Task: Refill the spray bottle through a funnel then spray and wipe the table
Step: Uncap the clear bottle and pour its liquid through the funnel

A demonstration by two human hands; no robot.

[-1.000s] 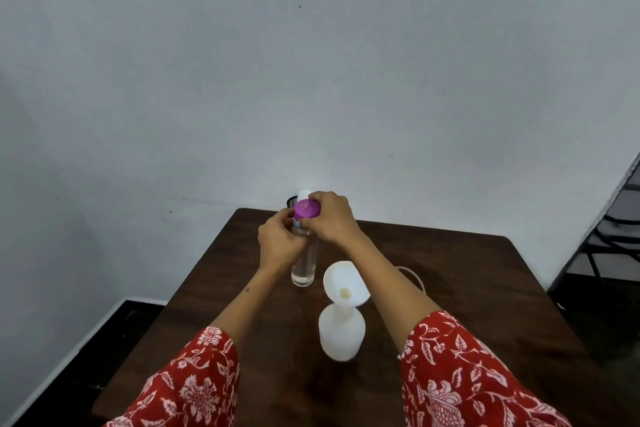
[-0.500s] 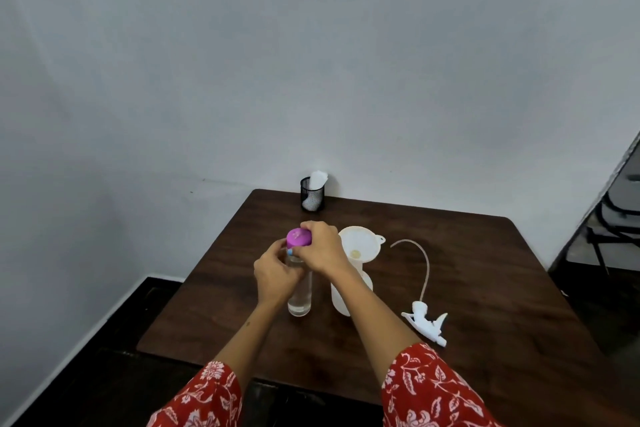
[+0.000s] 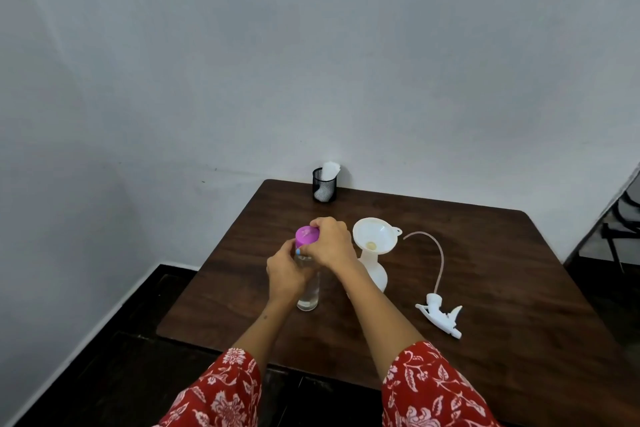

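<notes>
A clear water bottle (image 3: 309,295) stands upright on the dark wooden table (image 3: 485,263). My left hand (image 3: 287,270) grips its upper body. My right hand (image 3: 330,241) grips its purple cap (image 3: 305,236) from above. Right beside it stands the white spray bottle (image 3: 375,274) with a white funnel (image 3: 374,232) seated in its neck. The white spray head (image 3: 440,317) with its long dip tube (image 3: 440,260) lies flat on the table to the right, apart from both hands.
A black mesh cup (image 3: 324,185) holding a white cloth (image 3: 329,168) stands at the table's back edge against the wall. The table's left edge drops to a dark floor. A dark chair frame (image 3: 623,218) shows at the far right.
The view has pulled back and tilted, bringing the mesh cup, funnel top and spray head into sight. Both hands stay on the water bottle and its purple cap.
</notes>
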